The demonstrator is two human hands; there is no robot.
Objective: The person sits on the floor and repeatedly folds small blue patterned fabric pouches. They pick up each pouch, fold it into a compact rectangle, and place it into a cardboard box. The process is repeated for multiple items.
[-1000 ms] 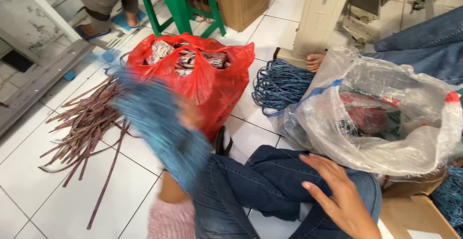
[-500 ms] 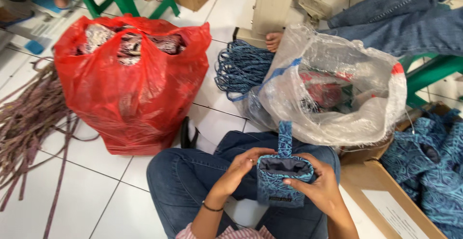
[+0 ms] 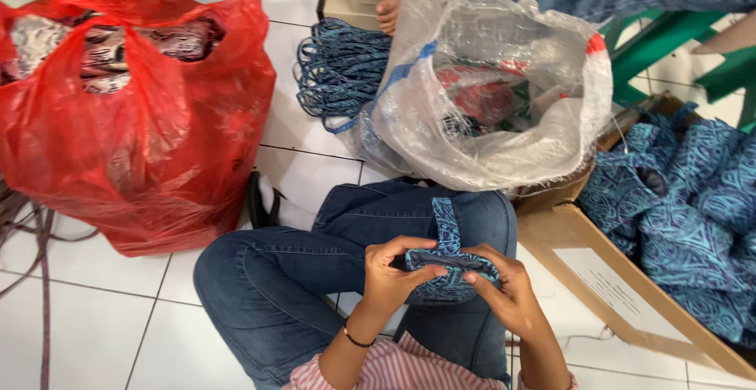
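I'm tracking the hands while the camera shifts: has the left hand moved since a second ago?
Yes. The left hand, earlier raised in front of the red bag, now sits low over the lap, pinching the blue patterned pouch with the right hand.

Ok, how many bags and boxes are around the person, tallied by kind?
Red plastic bag: 1
Clear plastic bag: 1
Cardboard box: 1
Small blue patterned pouch, held by left hand and right hand: 1
Total: 4
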